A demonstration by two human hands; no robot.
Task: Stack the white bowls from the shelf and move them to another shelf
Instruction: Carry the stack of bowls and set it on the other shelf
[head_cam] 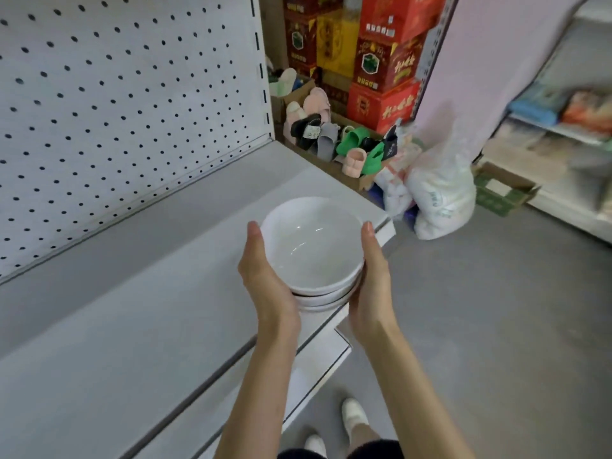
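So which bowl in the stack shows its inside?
The top bowl: its inside is fully open to view. The bowls nested under it show only rim edges, between the left hand and right hand holding them.

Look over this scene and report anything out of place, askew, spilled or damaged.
The stack of white bowls sits nested and even between the left hand and right hand, with no chips or spills visible. The only untidy spot is the slippers, heaped in a cardboard box on the floor beyond the shelf.
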